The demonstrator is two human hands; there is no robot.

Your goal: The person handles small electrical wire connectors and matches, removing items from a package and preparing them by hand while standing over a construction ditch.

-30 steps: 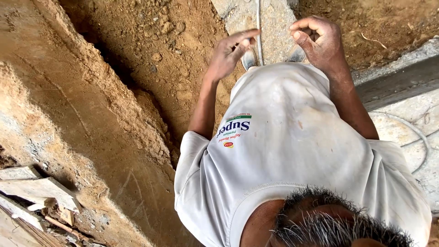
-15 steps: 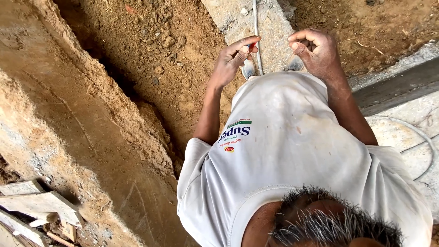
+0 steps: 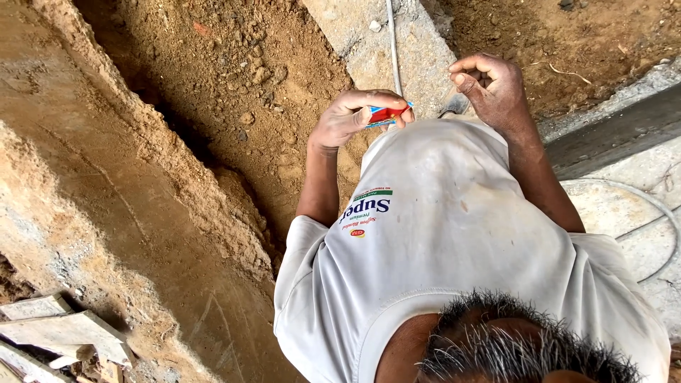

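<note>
Bare earth trench, concrete block [image 3: 369, 35] with a thin white line [image 3: 391, 42] running along it. Left hand [image 3: 351, 117] clamped on a small red and blue packet [image 3: 386, 115], held flat between thumb and fingertips above the white shirt [image 3: 440, 234]. Right hand [image 3: 493, 85] curled loosely, fingers drawn together, contents not discernible. Packet raised and gripped; opening not yet visible. Wood scraps [image 3: 57, 333] lower left

A small flat packet [image 3: 386, 114], red with a blue edge, sits pinched in the fingers of the left hand [image 3: 349, 118], just above the white shirt [image 3: 454, 241]. On that shirt is a small printed label [image 3: 369, 207]: blue lettering under a green band, with a red oval mark beside it
</note>
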